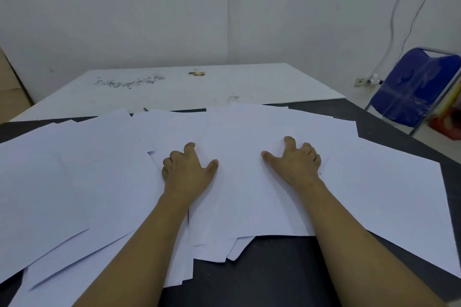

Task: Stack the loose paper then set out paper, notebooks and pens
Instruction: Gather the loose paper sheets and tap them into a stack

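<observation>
Paper pile [239,194] being flanked by left hand [187,169], right hand [295,161]; fingers half-curled, grip unclear. Sheets beyond fingertips risking slipping, creasing under uneven drag.

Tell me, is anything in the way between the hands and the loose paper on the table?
Nothing visible is in the way. The left hand and the right hand both rest directly on the loose paper, fingertips touching the top sheets. The sheets lie spread and overlapping across the dark table.
</observation>
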